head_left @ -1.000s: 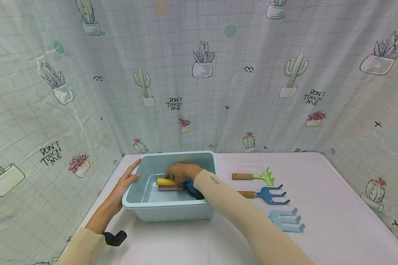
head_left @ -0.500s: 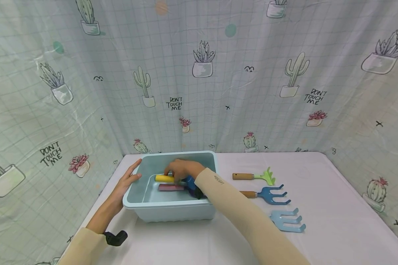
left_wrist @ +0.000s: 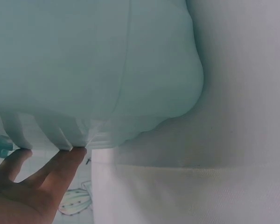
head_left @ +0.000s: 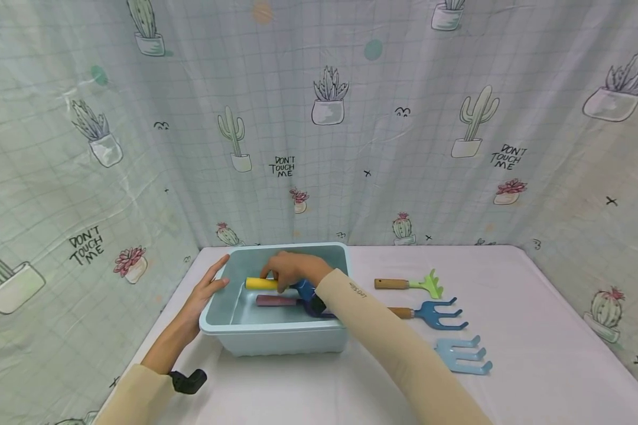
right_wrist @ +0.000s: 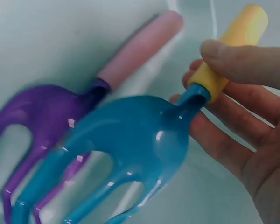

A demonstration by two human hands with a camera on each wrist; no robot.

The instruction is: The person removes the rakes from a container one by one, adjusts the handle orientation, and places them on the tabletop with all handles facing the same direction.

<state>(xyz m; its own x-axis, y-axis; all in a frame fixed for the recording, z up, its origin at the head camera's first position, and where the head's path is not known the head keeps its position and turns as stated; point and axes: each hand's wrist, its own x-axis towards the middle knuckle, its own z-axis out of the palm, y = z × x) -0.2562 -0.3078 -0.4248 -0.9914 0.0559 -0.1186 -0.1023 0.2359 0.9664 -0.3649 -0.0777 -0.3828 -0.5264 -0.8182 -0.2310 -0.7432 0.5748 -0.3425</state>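
My right hand (head_left: 292,270) reaches into the light blue plastic tub (head_left: 276,342) and pinches the yellow handle of a blue toy garden fork (right_wrist: 130,154) between thumb and fingers (right_wrist: 238,60), holding it just above the tub floor. A purple fork with a pink handle (right_wrist: 135,51) lies under it in the tub (right_wrist: 46,32). My left hand (head_left: 204,292) rests flat against the tub's left wall, fingers straight; its fingertips (left_wrist: 60,161) touch the tub's rim (left_wrist: 84,70).
On the white table (head_left: 537,342) right of the tub lie a green rake with a wooden handle (head_left: 409,284), a dark blue fork with a wooden handle (head_left: 430,313) and a light blue fork head (head_left: 462,355). Cactus-print curtains (head_left: 457,118) close in the table on three sides.
My right hand has lifted the yellow-handled fork slightly off the pink-handled one. The left hand has stayed against the tub.
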